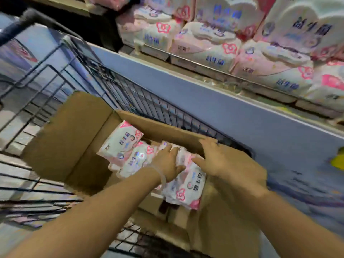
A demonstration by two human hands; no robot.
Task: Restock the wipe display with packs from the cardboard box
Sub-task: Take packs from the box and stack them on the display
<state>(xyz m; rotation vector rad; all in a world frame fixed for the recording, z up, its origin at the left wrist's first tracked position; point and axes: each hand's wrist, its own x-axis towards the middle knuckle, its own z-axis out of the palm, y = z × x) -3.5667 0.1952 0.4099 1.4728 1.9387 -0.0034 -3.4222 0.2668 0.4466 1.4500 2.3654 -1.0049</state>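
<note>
While the cardboard box point(74, 131) is sitting in the wire cart point(130, 94), the left hand point(167, 162) is pressing loosely spread fingers on a wipe pack point(186, 183) lying lengthwise between both hands; the right hand point(229, 161) is reaching, fingers relaxed, beside it, below the display point(232, 43).

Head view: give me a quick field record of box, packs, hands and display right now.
box: open cardboard box inside a wire cart
packs: several pink-and-white wipe packs lying loose in the box
left hand: on a pack in the box, fingers over it
right hand: fingers spread, over a pack by the box wall
display: shelf above, lined with matching packs
</note>
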